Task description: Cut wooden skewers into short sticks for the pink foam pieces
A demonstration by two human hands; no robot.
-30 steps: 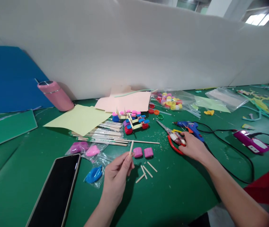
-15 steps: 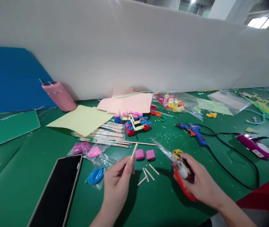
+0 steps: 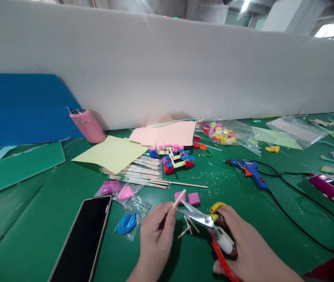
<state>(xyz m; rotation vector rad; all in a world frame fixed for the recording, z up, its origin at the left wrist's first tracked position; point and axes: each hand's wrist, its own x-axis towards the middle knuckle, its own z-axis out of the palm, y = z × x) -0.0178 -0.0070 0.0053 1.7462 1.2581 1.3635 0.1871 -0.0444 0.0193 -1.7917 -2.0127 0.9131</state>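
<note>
Pinched between the thumb and fingers of my left hand [image 3: 157,231] is a short wooden stick [image 3: 179,198], pointing up and right. My right hand [image 3: 243,243] grips scissors [image 3: 199,217] with red and yellow handles. Their blades are spread, with the tips close to the stick. Behind the stick lie two pink blocks [image 3: 193,198]. Several short cut sticks [image 3: 193,224] are on the green table below the blades. A longer stick [image 3: 190,184] lies farther back, by a bundle of wrapped sticks [image 3: 137,172].
A phone [image 3: 81,239] and bagged blue clay [image 3: 126,223] lie left of my hands. Small colourful models [image 3: 178,160] stand farther back. On the right are a blue glue gun [image 3: 251,172], its cable, and a purple power strip [image 3: 333,190]. A pink bottle [image 3: 87,125] leans at the back.
The scissors have moved left to the stick, and their blades have spread apart. The view has shifted, so the table's things appear lower and mostly farther right.
</note>
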